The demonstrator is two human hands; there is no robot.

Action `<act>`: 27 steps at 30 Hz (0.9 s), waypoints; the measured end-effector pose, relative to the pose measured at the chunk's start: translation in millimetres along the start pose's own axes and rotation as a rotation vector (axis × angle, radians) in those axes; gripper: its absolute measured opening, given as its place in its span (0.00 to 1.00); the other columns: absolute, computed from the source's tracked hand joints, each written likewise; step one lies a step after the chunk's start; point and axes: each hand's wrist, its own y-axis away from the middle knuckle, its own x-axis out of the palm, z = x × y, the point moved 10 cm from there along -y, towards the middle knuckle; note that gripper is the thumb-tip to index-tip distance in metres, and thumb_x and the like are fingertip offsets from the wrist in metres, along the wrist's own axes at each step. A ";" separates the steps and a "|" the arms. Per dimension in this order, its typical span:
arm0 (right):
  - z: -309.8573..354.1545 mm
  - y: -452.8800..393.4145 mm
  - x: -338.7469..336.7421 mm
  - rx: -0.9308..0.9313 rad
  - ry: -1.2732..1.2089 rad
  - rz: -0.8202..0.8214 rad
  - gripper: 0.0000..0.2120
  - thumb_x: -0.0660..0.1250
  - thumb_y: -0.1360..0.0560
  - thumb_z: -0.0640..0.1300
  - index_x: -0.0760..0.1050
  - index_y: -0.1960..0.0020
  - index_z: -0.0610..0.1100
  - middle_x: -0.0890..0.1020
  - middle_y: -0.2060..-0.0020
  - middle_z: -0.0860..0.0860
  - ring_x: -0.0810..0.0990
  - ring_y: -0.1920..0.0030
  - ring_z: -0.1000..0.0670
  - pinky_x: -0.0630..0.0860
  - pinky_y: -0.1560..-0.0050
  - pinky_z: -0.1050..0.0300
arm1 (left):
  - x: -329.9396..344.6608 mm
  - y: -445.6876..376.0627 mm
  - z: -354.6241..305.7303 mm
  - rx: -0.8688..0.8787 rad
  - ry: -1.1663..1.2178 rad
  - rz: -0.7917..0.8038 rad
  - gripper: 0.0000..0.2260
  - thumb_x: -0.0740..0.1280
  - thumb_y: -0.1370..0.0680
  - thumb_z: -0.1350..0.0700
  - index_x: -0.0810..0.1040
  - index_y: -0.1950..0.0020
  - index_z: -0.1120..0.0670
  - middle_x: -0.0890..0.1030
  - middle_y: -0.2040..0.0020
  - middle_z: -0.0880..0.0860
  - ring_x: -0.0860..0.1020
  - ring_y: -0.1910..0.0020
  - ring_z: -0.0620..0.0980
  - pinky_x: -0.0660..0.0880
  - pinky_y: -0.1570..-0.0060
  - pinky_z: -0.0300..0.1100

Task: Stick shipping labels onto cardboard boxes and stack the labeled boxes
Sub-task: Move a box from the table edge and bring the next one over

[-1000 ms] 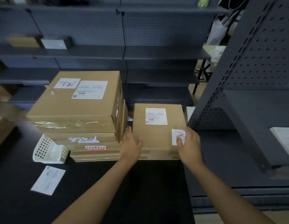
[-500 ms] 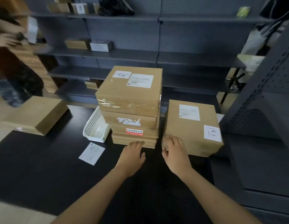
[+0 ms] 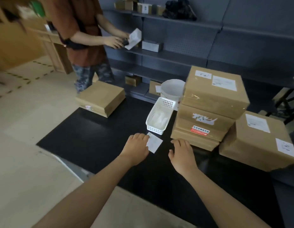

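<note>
The left hand (image 3: pixel 136 148) lies palm down on the black mat (image 3: pixel 93 137), fingers loosely bent, fingertips touching the near edge of a white label (image 3: pixel 154 142); whether it pinches the label cannot be told. The right hand (image 3: pixel 182 153) hovers open, holding nothing, just before the stack (image 3: pixel 208 109) of labelled boxes. A lone labelled box (image 3: pixel 258 142) sits right of the stack, a white basket (image 3: pixel 159 116) left of it, an unlabelled box (image 3: pixel 100 97) farther left.
</note>
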 end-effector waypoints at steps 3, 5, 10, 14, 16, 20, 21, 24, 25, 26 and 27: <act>52.1 -9.8 10.7 -0.053 -0.028 0.035 0.20 0.62 0.22 0.49 0.68 0.31 0.47 0.73 0.36 0.51 0.69 0.34 0.51 0.64 0.32 0.58 | -9.1 14.9 48.3 -0.059 -0.003 0.018 0.22 0.58 0.21 0.51 0.64 0.27 0.54 0.70 0.31 0.53 0.67 0.31 0.52 0.63 0.32 0.48; 83.2 -22.9 17.1 -0.100 -0.050 0.051 0.20 0.61 0.22 0.49 0.67 0.30 0.48 0.73 0.36 0.51 0.68 0.34 0.52 0.64 0.32 0.59 | -14.1 19.2 77.3 -0.095 -0.018 0.010 0.21 0.58 0.21 0.51 0.64 0.28 0.54 0.70 0.31 0.53 0.67 0.32 0.53 0.64 0.32 0.48; 150.1 -69.8 43.6 -0.175 -0.113 0.110 0.21 0.61 0.21 0.47 0.66 0.29 0.46 0.72 0.33 0.51 0.69 0.33 0.51 0.65 0.32 0.58 | -22.2 14.5 151.5 -0.184 -0.034 0.046 0.20 0.58 0.20 0.51 0.65 0.29 0.55 0.71 0.33 0.54 0.69 0.33 0.53 0.65 0.33 0.49; 197.8 -114.6 64.2 -0.216 -0.142 0.141 0.22 0.60 0.20 0.46 0.65 0.28 0.45 0.71 0.32 0.50 0.67 0.32 0.51 0.66 0.33 0.58 | -30.4 3.2 216.8 -0.271 -0.084 0.086 0.19 0.58 0.21 0.52 0.67 0.31 0.55 0.73 0.35 0.54 0.70 0.36 0.54 0.66 0.35 0.48; 220.4 -136.8 71.5 -0.235 -0.144 0.146 0.22 0.60 0.20 0.47 0.65 0.28 0.45 0.71 0.32 0.50 0.68 0.32 0.51 0.67 0.34 0.58 | -37.5 -4.2 248.4 -0.308 -0.117 0.088 0.18 0.57 0.22 0.53 0.68 0.33 0.55 0.74 0.37 0.54 0.71 0.38 0.54 0.66 0.38 0.47; 266.0 -175.8 84.9 -0.297 -0.122 0.157 0.21 0.59 0.21 0.47 0.65 0.29 0.45 0.71 0.34 0.50 0.68 0.34 0.50 0.67 0.35 0.57 | -46.0 -14.8 305.5 -0.359 -0.117 0.076 0.17 0.58 0.22 0.53 0.69 0.34 0.55 0.74 0.39 0.54 0.72 0.39 0.55 0.67 0.39 0.47; 276.4 -183.7 89.6 -0.299 -0.119 0.161 0.21 0.59 0.21 0.46 0.65 0.29 0.45 0.72 0.34 0.50 0.68 0.35 0.50 0.67 0.35 0.57 | -44.7 -17.2 318.6 -0.363 -0.113 0.080 0.17 0.58 0.22 0.53 0.69 0.34 0.55 0.75 0.39 0.54 0.72 0.39 0.55 0.67 0.39 0.47; 305.5 -209.3 107.8 -0.287 -0.112 0.184 0.21 0.59 0.21 0.46 0.65 0.29 0.44 0.71 0.34 0.50 0.68 0.34 0.50 0.67 0.35 0.57 | -35.7 -30.8 363.6 -0.370 -0.095 0.091 0.17 0.58 0.23 0.53 0.69 0.34 0.55 0.75 0.39 0.53 0.72 0.39 0.54 0.66 0.39 0.47; 313.7 -218.5 115.1 -0.273 -0.112 0.190 0.21 0.59 0.21 0.46 0.65 0.29 0.44 0.71 0.34 0.50 0.68 0.34 0.50 0.67 0.35 0.57 | -33.4 -36.0 378.5 -0.365 -0.085 0.087 0.17 0.58 0.23 0.53 0.69 0.34 0.55 0.74 0.39 0.53 0.72 0.39 0.54 0.66 0.39 0.46; 320.7 -228.1 123.4 -0.247 -0.117 0.197 0.20 0.59 0.21 0.46 0.66 0.30 0.44 0.71 0.34 0.50 0.68 0.34 0.49 0.67 0.35 0.57 | -31.3 -41.0 394.0 -0.356 -0.066 0.080 0.18 0.58 0.23 0.53 0.69 0.34 0.55 0.74 0.38 0.53 0.71 0.39 0.54 0.65 0.38 0.46; 326.7 -237.5 132.4 -0.203 -0.135 0.210 0.20 0.60 0.21 0.46 0.66 0.30 0.44 0.72 0.35 0.49 0.67 0.34 0.49 0.67 0.35 0.57 | -28.2 -46.2 411.0 -0.355 -0.030 0.084 0.18 0.58 0.22 0.53 0.68 0.33 0.55 0.73 0.37 0.53 0.71 0.37 0.54 0.64 0.37 0.46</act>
